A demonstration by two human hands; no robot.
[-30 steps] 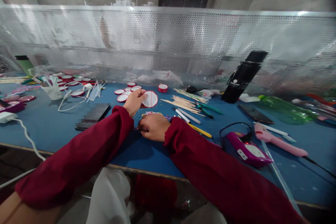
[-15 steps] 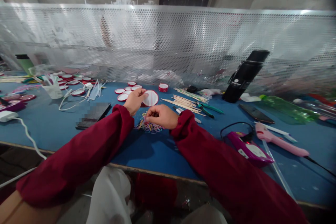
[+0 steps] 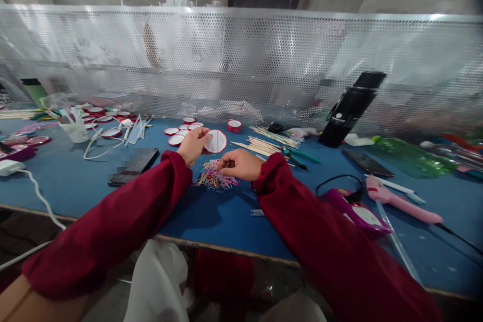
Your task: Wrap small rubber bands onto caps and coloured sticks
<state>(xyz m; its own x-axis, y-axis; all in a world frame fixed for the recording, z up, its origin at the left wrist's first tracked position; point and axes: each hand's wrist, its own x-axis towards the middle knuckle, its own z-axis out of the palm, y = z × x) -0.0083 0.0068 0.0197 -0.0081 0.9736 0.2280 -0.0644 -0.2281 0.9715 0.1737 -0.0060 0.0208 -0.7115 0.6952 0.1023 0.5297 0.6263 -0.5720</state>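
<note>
Disc (image 3: 215,142) with a red rim, held by the edge in my left hand (image 3: 193,146), above the surface (image 3: 215,221).
Left grip pinches one side, likely so the white face and its thin red line show; my right hand (image 3: 243,165) is over the colored strands (image 3: 214,177), fingertips drawn together, can't tell if they have one. Strands sit heaped between my hands, probably for easy picking. Red-rimmed discs (image 3: 176,140) lie beyond my left hand, wooden sticks (image 3: 264,147) beyond my right. White marking on black container (image 3: 349,113), pale label on purple box (image 3: 368,216): neither readable, no brand legible.
</note>
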